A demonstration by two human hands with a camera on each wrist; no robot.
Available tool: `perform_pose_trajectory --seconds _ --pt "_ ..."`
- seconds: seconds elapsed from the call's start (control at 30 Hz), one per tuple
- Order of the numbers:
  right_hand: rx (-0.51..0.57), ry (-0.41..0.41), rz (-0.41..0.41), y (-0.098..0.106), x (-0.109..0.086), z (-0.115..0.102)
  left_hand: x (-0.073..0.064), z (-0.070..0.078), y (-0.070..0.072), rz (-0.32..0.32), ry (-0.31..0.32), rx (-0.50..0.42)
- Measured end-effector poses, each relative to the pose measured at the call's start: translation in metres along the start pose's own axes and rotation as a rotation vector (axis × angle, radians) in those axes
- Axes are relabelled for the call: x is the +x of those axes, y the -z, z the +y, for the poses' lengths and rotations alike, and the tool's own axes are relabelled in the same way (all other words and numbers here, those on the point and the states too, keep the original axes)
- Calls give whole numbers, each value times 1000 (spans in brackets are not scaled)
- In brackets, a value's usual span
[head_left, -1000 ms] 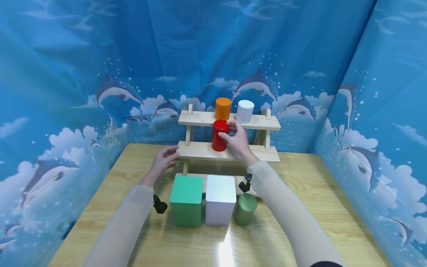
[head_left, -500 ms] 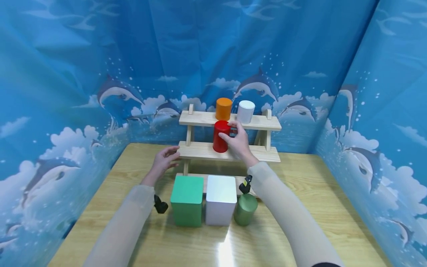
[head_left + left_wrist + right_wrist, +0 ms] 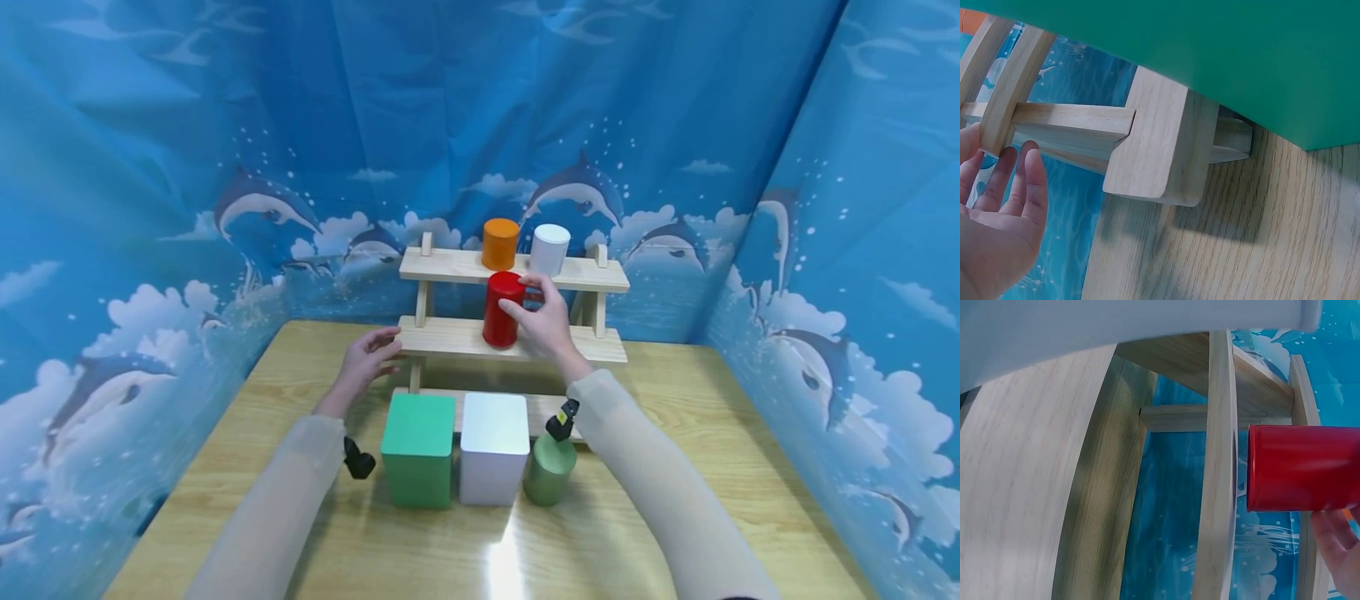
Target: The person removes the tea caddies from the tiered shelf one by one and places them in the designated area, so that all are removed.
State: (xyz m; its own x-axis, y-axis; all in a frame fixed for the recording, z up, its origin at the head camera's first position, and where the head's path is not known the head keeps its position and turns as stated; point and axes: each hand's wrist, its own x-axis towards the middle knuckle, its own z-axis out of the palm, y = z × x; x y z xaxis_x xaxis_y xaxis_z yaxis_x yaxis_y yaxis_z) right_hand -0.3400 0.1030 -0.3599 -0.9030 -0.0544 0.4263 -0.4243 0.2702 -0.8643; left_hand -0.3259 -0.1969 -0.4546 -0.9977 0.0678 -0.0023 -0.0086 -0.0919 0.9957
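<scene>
My right hand holds a red mug by its handle side, thumb and fingertips against it, above the middle shelf. In the right wrist view the mug lies sideways across the picture, its lower end close to the board. At the left end of the middle shelf of a wooden stepped stand, my left hand grips the board's end. The left wrist view shows that hand's fingers just under the board's end.
On the top shelf stand an orange cylinder and a white one. A green box, a white box and a green cylinder stand before the stand on the wood table. A dolphin curtain hangs behind.
The red mug has moved slightly right and toward me along the middle shelf, with my right hand on it. My left hand has stayed at the shelf's end.
</scene>
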Motion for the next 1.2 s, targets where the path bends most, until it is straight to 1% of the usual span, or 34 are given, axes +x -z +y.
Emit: perform_pose_trajectory --seconds 0.13,0.27,0.43,0.57,0.77,0.97,1.2 --pt "0 -8 -5 6 -12 -25 -7 11 -3 -7 11 -2" --pt "1 -4 4 11 -16 -28 -4 7 -2 -6 13 -10" --pt "5 20 20 17 -19 -28 3 -4 2 1 5 0" --pt "20 30 24 23 -22 -27 5 -8 2 14 -11 31" --pt "40 22 31 31 -27 -26 4 -10 3 22 -33 36" --pt "24 21 46 38 -35 -22 4 -10 3 15 -47 47" --pt "33 37 58 43 -47 -14 4 -10 2 32 -18 36"
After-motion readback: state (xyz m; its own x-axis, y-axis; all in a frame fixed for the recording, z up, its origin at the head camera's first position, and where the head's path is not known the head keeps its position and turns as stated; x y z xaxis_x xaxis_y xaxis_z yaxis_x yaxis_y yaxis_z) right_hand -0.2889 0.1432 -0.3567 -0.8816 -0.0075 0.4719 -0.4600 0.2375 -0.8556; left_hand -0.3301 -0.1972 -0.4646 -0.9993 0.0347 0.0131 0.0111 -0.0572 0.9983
